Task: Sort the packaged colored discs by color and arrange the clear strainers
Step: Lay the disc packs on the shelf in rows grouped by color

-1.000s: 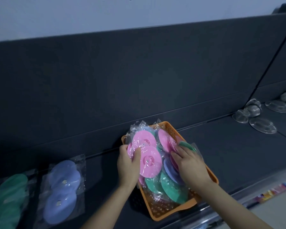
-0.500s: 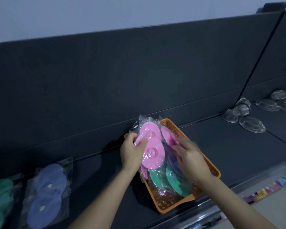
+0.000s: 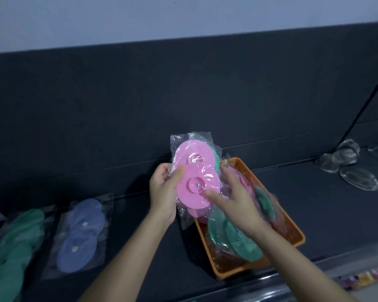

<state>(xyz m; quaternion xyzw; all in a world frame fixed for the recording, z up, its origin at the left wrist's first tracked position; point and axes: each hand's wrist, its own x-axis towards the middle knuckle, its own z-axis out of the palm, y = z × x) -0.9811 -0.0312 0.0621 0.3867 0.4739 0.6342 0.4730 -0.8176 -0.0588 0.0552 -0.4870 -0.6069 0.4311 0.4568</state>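
Note:
A clear packet of pink discs (image 3: 194, 179) is lifted above the left end of the orange basket (image 3: 292, 234). My left hand (image 3: 163, 192) grips its left edge, thumb on the front. My right hand (image 3: 234, 199) holds its right side, thumb pressed on the lower pink disc, fingers behind. A green disc edge shows behind the pink packet's top. Green disc packets (image 3: 238, 238) and more pink ones lie in the basket. On the shelf to the left lie a blue disc packet (image 3: 81, 234) and a green disc packet (image 3: 11, 247). Clear strainers (image 3: 347, 164) sit at the far right.
The dark shelf (image 3: 314, 203) has a tall dark back panel (image 3: 183, 94) right behind the basket. A shelf divider runs down at the far right. A strip of coloured labels (image 3: 362, 277) lines the shelf's front edge at the lower right.
Both hands have raised the pink disc packet up out of the basket. My right hand moved from the basket's discs onto the packet's right side.

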